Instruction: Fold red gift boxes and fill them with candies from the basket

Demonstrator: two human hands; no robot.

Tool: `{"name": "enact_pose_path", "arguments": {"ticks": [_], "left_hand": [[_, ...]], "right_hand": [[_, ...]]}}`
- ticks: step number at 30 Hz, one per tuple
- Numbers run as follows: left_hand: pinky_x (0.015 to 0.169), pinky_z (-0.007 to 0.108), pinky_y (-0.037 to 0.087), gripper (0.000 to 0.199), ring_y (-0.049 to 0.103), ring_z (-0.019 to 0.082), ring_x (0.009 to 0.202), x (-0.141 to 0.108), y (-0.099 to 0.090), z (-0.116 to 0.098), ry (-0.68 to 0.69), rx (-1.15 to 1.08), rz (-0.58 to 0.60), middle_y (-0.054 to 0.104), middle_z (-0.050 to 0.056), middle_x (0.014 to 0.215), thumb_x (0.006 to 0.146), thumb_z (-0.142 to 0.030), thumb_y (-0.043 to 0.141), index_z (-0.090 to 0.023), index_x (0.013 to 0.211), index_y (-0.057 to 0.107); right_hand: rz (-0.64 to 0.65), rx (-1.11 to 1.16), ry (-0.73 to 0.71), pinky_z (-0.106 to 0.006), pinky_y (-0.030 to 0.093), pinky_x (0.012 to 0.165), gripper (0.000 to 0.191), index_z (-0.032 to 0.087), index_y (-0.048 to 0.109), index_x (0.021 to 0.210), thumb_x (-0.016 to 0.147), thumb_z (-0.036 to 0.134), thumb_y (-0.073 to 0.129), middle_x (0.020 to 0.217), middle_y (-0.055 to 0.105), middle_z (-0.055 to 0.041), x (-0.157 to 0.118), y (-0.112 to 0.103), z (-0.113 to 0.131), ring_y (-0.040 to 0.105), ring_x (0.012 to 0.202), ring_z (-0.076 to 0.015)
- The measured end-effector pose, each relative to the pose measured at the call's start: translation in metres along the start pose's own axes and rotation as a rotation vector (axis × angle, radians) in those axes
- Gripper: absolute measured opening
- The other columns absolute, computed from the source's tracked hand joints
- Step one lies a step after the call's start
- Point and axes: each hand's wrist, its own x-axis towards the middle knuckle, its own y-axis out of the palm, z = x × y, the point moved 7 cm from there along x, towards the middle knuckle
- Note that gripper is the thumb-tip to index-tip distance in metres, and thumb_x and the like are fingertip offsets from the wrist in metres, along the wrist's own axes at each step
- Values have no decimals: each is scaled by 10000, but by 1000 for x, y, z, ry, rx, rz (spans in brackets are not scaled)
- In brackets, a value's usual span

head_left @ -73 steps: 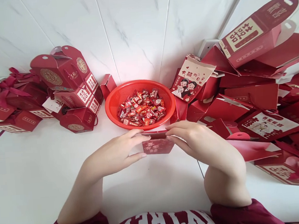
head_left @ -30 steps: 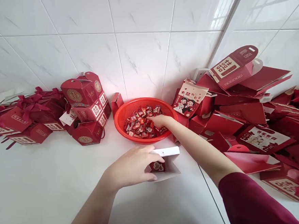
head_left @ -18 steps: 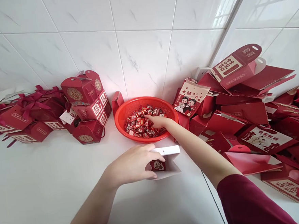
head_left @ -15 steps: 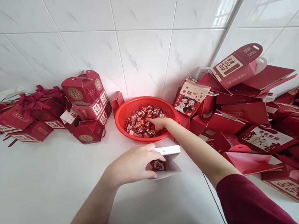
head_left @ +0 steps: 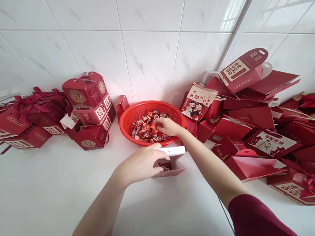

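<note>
Centrally: one round basket (head_left: pixel 124 131), bright red, perforated walls, smooth rolled rim, holding a heap of sweets (head_left: pixel 142 129) in crinkled, glossy red wrappers. Before it, one paperboard box (head_left: pixel 174 172), red outside, pale within, mouth toward the wearer, a dark red printed piece showing inside; it sits on the smooth white surface (head_left: pixel 56 182), gripped at its left edge by the curled left hand (head_left: pixel 137 164). Right hand (head_left: pixel 170 126): over the sweets, thumb and fingers drawn together at a bright red wrapper; whether it is gripped cannot be told. At left: stacked gable-top boxes (head_left: pixel 92 115), gold medallions, cord handles; beside them, boxes with satiny ribbon bows (head_left: pixel 34 105). At right: a jumbled pile of angular, partly folded cartons (head_left: pixel 249 118). Behind: glossy, grey-veined tiles (head_left: pixel 150 61).

Changes from half a second ago: right hand's fingers bunched, index no longer extended; box nearer the basket, its lower wall now showing pinkish red.
</note>
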Motion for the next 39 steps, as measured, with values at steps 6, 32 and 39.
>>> {"name": "enact_pose_path", "arguments": {"ticks": [6,32,39], "left_hand": [[736,276,452,247,590,149,805,10,-16,15,-79,-202,-307,580,6,978,890,-418,612,-201,772,617],[816,310,449,160,642,210,926,23,-4,17,-93,-73,-130,718,-9,1004,884,-246,546,-235,944,694],[793,323,462,240,650,212,874,22,-4,18,-100,-55,-160,726,12,935,945,-330,508,-233,936,727]], "right_hand": [[-315,377,-69,-319,544,776,194,202,597,922,961,346,474,998,705,-53,-60,-25,33,663,793,-144],[406,-154,124,-506,534,942,482,283,602,1299,835,197,697,1400,566,-105,-260,80,73,582,1193,-347],[123,-10,8,-394,581,867,450,266,594,1247,915,22,414,1163,675,-94,-272,79,61,634,1074,-245]]}}
